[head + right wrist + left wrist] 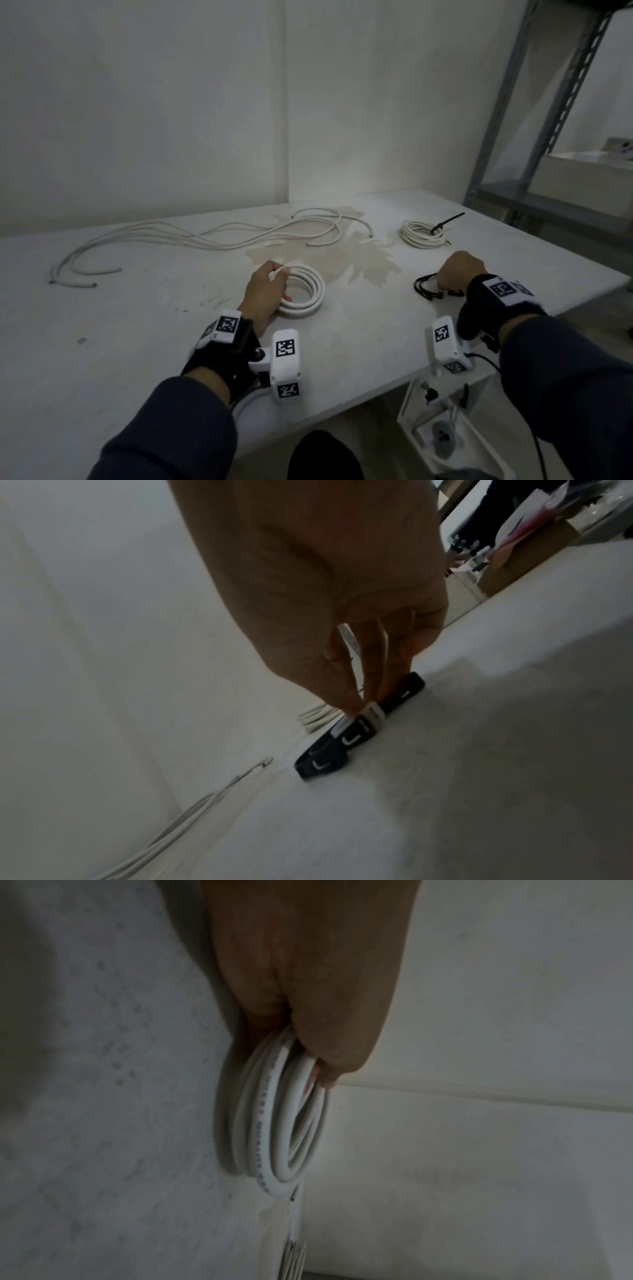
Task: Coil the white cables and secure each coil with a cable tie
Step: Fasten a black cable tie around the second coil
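The left hand (265,291) grips the coil (303,291) on the near tabletop (137,325). The right hand (457,270) pinches black ties (346,737). Next, one tie must go around the coil.

A stained white desk (342,342) lies under the fingers; grey metal shelving (534,144) stands beyond them, rightward.

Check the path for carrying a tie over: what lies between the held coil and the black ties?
Only bare table, its brownish stain edging in, between coil and ties, per the head view.
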A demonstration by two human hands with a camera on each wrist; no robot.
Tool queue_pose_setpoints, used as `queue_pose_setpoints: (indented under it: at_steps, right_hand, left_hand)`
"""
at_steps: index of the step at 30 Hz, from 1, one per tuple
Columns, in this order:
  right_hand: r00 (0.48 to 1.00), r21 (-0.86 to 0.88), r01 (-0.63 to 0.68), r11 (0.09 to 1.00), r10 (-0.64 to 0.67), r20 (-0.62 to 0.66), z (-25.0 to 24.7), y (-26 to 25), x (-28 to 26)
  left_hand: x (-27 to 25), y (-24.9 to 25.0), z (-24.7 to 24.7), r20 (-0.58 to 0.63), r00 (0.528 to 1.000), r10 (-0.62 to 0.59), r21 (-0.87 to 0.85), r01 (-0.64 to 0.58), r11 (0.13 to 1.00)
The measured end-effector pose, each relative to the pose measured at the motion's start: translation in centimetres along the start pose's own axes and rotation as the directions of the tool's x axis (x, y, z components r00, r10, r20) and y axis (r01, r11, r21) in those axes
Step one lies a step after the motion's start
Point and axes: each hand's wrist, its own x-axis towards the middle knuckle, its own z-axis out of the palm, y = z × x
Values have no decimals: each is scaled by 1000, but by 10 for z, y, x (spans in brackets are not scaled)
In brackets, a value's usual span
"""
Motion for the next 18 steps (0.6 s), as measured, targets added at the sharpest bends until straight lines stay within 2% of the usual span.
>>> queue_pose_setpoints:
  at_steps: [3,9,12,13,14,15,16,18]
  right_hand:
    - [999,26,14,1000,-13,-38,-1,-4,-2]
    - [981,145,44,989,-15,-195,-11,-15,-27]
    - [954,192,180,965,-123,-275,-14,-31,-49]
    - [946,286,240,927,-157,-284,-13,-39,-57]
    - [950,463,281,841,-175,-259,-11,-49,-67]
    - [960,668,280,690,-198,-198,-8,-59,-78]
    - [962,827,231,512,-246,-117,-6,-71,-89]
    - [930,976,37,216,-365,46,2,-97,-110]
  left_hand:
    - [1,-1,-1,0,1000,1,1,-1,1000]
    - [3,-1,-1,8,1000,3,-2,-3,1000]
    - [3,0,-3,22,1000,-14,-31,14,999]
    - [2,2,-4,27,999,-25,-55,27,998]
    - [0,3,-5,29,999,-37,-85,39,996]
    - [-2,5,-8,30,999,-41,-110,44,993]
    - [-5,7,-12,28,999,-33,-123,36,992]
    - [-10,12,-25,19,1000,21,-78,-20,997]
